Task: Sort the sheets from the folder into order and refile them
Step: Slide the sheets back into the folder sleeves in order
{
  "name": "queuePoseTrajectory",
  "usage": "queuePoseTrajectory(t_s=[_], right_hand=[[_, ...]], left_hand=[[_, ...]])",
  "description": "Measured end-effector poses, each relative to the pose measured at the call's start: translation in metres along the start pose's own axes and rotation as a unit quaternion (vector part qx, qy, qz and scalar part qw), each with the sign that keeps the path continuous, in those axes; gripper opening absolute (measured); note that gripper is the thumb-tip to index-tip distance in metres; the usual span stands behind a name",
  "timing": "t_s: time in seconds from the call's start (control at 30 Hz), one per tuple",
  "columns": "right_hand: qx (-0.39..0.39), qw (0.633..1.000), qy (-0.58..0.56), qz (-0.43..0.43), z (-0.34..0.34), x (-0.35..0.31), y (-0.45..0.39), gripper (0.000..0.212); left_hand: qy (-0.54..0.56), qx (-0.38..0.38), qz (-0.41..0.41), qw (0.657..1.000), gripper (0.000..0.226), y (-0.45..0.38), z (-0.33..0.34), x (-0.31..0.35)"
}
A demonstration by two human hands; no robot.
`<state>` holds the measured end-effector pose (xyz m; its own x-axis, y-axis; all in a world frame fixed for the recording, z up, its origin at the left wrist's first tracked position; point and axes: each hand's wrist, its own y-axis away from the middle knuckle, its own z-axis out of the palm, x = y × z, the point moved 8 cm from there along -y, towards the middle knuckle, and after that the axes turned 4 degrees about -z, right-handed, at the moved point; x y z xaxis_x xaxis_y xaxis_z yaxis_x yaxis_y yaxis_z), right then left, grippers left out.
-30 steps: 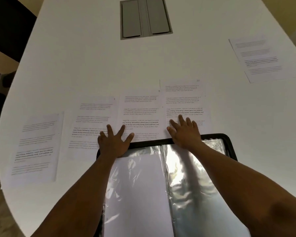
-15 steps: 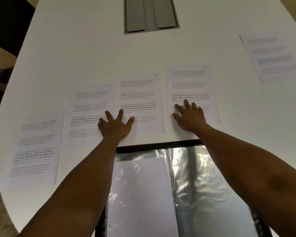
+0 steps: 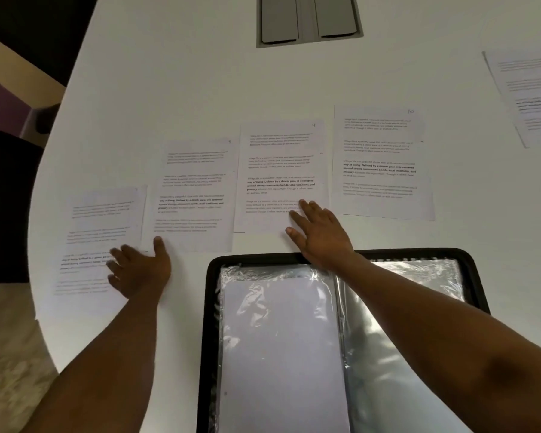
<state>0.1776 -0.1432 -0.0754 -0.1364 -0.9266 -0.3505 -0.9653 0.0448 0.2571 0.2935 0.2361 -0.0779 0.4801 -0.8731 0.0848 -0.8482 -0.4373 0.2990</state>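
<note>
Several printed sheets lie in a row on the white table (image 3: 169,89). From the left: a first sheet (image 3: 97,220), a second sheet (image 3: 194,182), a third sheet (image 3: 281,157) and a fourth sheet (image 3: 381,151). My left hand (image 3: 138,270) lies flat with spread fingers on the first sheet's right edge, thumb touching the second sheet's lower corner. My right hand (image 3: 319,235) rests flat on the third sheet's lower right corner. The open black folder (image 3: 213,307) with clear sleeves lies in front, a blank sheet (image 3: 281,354) in its left sleeve.
Another printed sheet (image 3: 528,95) lies apart at the far right. A grey cable hatch (image 3: 308,20) is set into the table at the back. The table's curved edge runs down the left, with dark floor beyond.
My left hand moved left from the third sheet to the first sheet. My right hand moved left from the fourth sheet to the third. The view shifted right.
</note>
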Motion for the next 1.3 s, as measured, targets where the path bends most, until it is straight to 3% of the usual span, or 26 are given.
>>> queuePoseTrajectory(t_s=[0.33, 0.57, 0.9, 1.3], right_hand=[[0.018, 1.0, -0.005, 0.007, -0.01, 0.011, -0.013, 0.072], [0.016, 0.999, -0.017, 0.021, -0.028, 0.018, -0.016, 0.065], [0.062, 0.994, -0.031, 0.081, -0.056, 0.055, 0.071, 0.068], [0.14, 0.976, -0.057, 0.159, -0.118, 0.161, 0.175, 0.073]], left_hand=[[0.049, -0.048, 0.036, 0.997, 0.089, -0.035, 0.001, 0.036], [0.044, -0.051, 0.102, 0.992, 0.086, -0.037, -0.01, 0.085], [-0.018, -0.019, 0.363, 0.932, 0.075, 0.144, 0.0, 0.166], [-0.035, -0.043, 0.511, 0.858, 0.076, 0.352, 0.017, 0.27]])
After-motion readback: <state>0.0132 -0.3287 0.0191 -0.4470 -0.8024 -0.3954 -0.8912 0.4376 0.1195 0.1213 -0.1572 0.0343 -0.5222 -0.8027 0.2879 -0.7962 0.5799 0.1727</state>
